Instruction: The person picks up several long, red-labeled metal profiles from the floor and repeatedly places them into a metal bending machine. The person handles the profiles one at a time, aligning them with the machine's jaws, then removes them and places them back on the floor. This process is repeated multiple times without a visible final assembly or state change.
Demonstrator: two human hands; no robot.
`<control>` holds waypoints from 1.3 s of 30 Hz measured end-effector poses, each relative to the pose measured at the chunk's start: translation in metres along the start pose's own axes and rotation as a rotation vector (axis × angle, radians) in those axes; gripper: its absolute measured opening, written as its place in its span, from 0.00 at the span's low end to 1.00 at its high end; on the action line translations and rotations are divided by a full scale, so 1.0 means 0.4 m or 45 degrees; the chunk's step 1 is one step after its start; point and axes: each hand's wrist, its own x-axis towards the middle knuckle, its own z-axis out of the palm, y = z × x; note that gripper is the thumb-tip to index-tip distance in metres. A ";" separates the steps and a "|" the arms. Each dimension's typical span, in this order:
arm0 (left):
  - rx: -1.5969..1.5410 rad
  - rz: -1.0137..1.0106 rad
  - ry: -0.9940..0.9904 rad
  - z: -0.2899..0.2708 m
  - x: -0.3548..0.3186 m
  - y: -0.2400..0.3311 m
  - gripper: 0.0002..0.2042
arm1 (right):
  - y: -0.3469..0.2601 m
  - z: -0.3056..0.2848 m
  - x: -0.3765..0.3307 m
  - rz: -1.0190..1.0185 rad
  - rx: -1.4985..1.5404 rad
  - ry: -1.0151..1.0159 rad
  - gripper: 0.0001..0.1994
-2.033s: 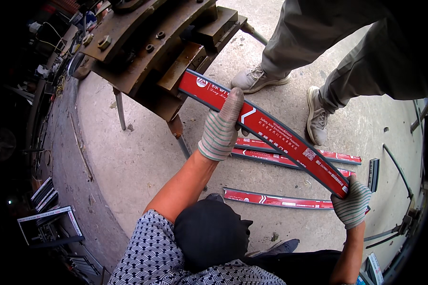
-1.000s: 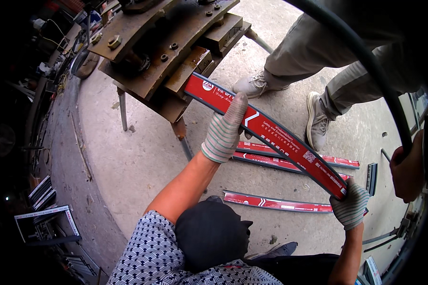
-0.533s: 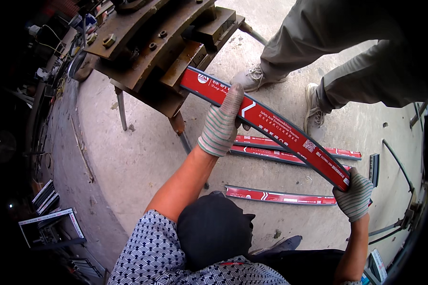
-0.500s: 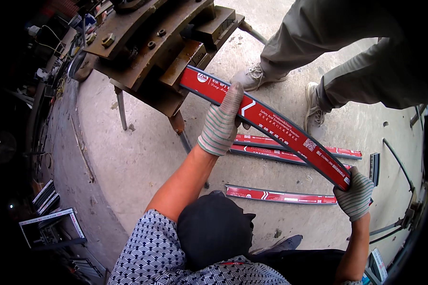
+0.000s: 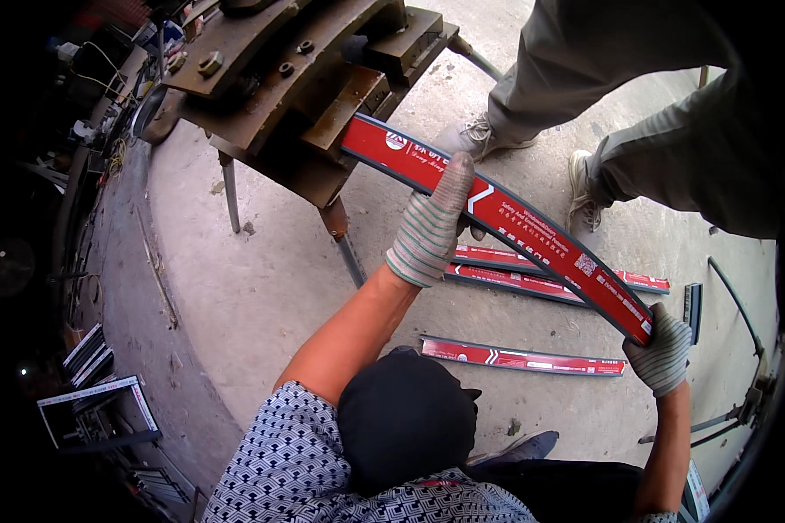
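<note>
A long, slightly curved profile strip [image 5: 541, 235], dark-edged and faced with red printed film, is held slantwise between my two hands. My left hand [image 5: 432, 227], in a striped knitted glove, grips it left of the middle, thumb on the red face and fingers underneath. Closed around its lower right end is my gloved right hand [image 5: 661, 349]. The strip's upper left end lies against or just in front of a brown steel fixture [image 5: 344, 109] of curved, bolted plates; whether they touch I cannot tell.
Several similar red-faced strips [image 5: 523, 357] lie on the concrete floor [image 5: 262, 305] beneath. A person in grey trousers [image 5: 672, 148] stands at the upper right, close to the fixture. Thin dark bars [image 5: 737, 305] lie far right; frame pieces [image 5: 96, 392] lie at lower left.
The strip's upper end and my left hand have shifted slightly right, away from the fixture. Both hands keep their hold, and the whole view has moved a little.
</note>
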 end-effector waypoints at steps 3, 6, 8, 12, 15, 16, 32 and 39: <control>-0.057 -0.012 -0.001 0.003 -0.005 0.004 0.18 | -0.002 -0.010 -0.010 -0.013 -0.052 0.029 0.14; 0.379 0.236 -0.271 -0.020 -0.024 -0.020 0.19 | -0.002 -0.039 -0.073 0.010 -0.053 0.014 0.14; 0.468 0.066 -0.509 -0.012 -0.044 -0.035 0.24 | 0.059 -0.027 -0.120 0.083 -0.045 -0.027 0.15; 0.246 -0.545 -0.549 0.032 -0.061 -0.123 0.26 | 0.144 0.005 -0.206 0.115 -0.239 -0.143 0.13; 0.366 -0.645 -0.633 -0.004 -0.063 -0.179 0.27 | 0.142 0.011 -0.201 0.128 -0.140 -0.095 0.12; 0.385 -0.659 -0.627 -0.019 -0.065 -0.204 0.28 | 0.151 0.026 -0.203 0.173 -0.047 -0.078 0.12; 0.360 -0.802 0.002 -0.251 -0.211 -0.329 0.25 | 0.070 0.117 -0.125 0.280 -0.062 -0.461 0.18; 0.503 -0.866 -0.050 -0.271 -0.223 -0.332 0.25 | -0.038 0.058 -0.079 0.072 0.023 -0.285 0.18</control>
